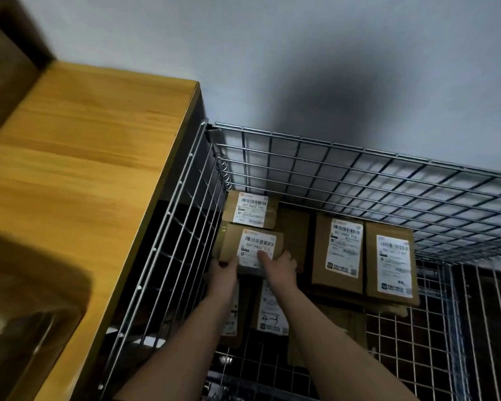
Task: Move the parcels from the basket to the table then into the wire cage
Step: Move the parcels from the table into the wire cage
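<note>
Deep in silver wire-mesh cage (pixel 359 180) beside yellow wooden table (pixel 93 146), left hand (pixel 224 272) & right hand (pixel 278 267) gripping small brown cardboard parcel w/ white barcode label (pixel 250 247); if let go off-level, likely to tip onto lower parcels.

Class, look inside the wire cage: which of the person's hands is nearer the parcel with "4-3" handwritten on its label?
Right. The right hand grips the held parcel directly above the 4-3 parcel; the left hand grips it further toward the table.
</note>
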A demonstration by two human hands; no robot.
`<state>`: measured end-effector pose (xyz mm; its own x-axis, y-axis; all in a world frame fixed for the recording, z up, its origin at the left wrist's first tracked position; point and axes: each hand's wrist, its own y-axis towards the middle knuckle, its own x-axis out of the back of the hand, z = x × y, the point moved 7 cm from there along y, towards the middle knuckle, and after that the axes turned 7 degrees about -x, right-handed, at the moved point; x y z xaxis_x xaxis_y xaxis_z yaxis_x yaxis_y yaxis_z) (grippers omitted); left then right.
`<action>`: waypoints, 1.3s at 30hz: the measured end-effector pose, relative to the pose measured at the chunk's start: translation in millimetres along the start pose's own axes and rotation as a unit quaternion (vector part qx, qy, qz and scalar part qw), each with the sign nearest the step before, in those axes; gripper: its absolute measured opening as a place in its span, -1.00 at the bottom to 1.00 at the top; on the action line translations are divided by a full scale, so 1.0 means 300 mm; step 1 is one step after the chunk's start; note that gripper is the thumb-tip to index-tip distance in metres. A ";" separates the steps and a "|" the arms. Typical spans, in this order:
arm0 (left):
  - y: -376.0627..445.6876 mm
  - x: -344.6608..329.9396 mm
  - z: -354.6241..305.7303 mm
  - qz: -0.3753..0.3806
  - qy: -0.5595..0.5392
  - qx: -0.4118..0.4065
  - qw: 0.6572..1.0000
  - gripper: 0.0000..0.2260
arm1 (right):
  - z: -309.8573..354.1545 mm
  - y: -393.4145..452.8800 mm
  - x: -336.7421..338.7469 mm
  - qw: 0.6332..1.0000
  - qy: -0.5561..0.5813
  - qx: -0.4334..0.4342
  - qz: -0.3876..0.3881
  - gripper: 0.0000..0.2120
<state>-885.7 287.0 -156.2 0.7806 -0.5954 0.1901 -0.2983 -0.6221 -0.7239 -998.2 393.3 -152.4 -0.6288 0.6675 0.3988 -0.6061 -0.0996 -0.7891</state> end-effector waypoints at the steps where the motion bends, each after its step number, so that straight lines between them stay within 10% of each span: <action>1: 0.009 -0.004 0.007 0.004 -0.010 0.003 1.000 -0.40 | 0.003 0.003 -0.006 1.000 0.006 0.004 0.000 -0.35; 16: 0.010 -0.009 -0.006 0.055 0.020 -0.012 0.998 -0.53 | 0.035 -0.017 -0.048 0.996 0.071 0.018 0.041 -0.37; 21: -0.108 0.035 -0.044 0.054 0.094 0.000 0.994 -0.85 | 0.021 -0.138 0.062 0.999 -0.032 0.026 0.013 -0.50; 33: -0.677 0.198 -0.773 0.095 0.095 -0.210 0.968 -0.86 | 0.513 -0.801 0.359 0.980 -0.068 0.174 -0.074 -0.80; 39: -0.987 0.564 -1.152 0.005 0.299 -0.373 0.878 -0.77 | 0.814 -1.233 0.373 0.957 -0.038 0.269 -0.105 -0.87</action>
<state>-855.0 194.9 319.5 0.4143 -0.6248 0.6618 -0.7542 -0.6427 -0.1346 -963.3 324.6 298.0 -0.4868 0.6612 0.5709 -0.8731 -0.3488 -0.3406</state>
